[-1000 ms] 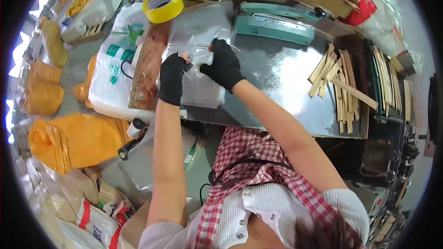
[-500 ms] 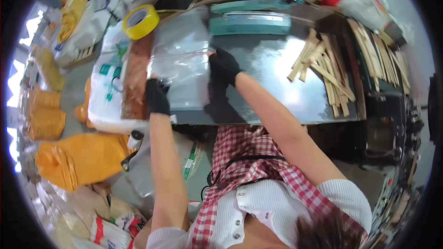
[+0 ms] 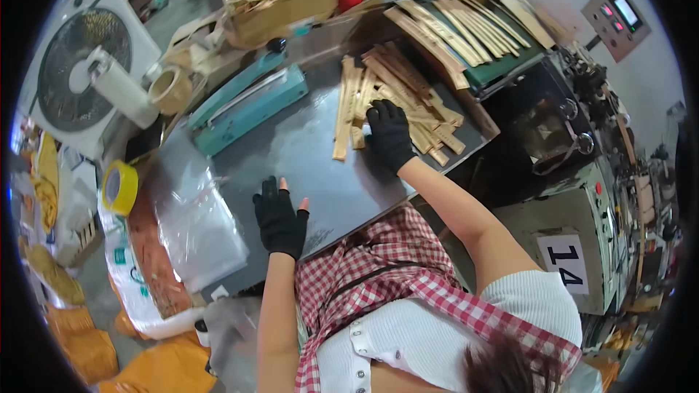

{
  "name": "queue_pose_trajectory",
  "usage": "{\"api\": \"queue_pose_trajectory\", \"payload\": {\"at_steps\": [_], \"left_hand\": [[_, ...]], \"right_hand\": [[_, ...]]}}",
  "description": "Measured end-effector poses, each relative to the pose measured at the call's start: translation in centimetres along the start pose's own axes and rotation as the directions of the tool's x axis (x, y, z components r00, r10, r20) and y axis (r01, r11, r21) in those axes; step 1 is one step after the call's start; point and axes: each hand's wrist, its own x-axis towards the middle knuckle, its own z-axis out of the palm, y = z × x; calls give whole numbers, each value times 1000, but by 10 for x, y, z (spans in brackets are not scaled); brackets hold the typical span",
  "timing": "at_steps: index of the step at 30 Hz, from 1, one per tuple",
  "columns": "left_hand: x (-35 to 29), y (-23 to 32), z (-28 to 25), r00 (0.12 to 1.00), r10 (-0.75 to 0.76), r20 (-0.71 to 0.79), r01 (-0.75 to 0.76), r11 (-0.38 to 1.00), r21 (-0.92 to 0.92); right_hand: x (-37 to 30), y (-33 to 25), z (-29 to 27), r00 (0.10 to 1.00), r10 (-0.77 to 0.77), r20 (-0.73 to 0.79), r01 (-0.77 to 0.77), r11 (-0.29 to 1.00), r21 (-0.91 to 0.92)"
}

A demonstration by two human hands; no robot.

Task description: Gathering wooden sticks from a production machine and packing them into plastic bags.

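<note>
Head view, and from where I stand both hands have left the clear plastic bags they were on half a second ago; the view has swung too, bringing a white box fan well into sight. The left hand, in a black glove with bare thumb and fingertip showing, is spread palm-down over the dark grey tabletop, holding nothing. The right hand is on the pile of flat wooden strips, fingers bent over them; I can't tell whether it grips any.

Those bags lie just left of the left hand, with a reddish-brown board past them and a yellow tape roll farther out. Ahead of the left hand sits a teal bag sealer. Beyond the right hand, more strips lie on a green surface; a carton of wood pieces stands farther ahead.

As for writing, the strips carry dark marks too fine to read. Right of the right hand, a white card bears big black numerals; far beyond, a wall control panel glows.
</note>
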Motion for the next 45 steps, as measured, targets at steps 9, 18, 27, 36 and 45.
{"api": "queue_pose_trajectory", "payload": {"at_steps": [9, 18, 27, 36, 45], "left_hand": [[147, 47, 89, 996, 80, 40, -70, 974, -217], [175, 96, 106, 996, 48, 81, -21, 952, -305], [109, 123, 92, 944, 76, -321, -228, 853, -469], [98, 111, 74, 942, 30, -334, -225, 796, -562], [104, 105, 112, 955, -117, -274, -135, 648, -750]], "right_hand": [[-56, 37, -2, 930, -166, 327, 134, 984, 119], [-73, 63, -61, 992, -61, 111, 35, 974, 223], [-26, 10, 4, 998, -50, 22, 46, 984, 174], [-27, -22, 11, 986, 46, 158, -57, 997, 60], [-36, -15, 30, 963, -92, 252, 11, 952, 307]]}}
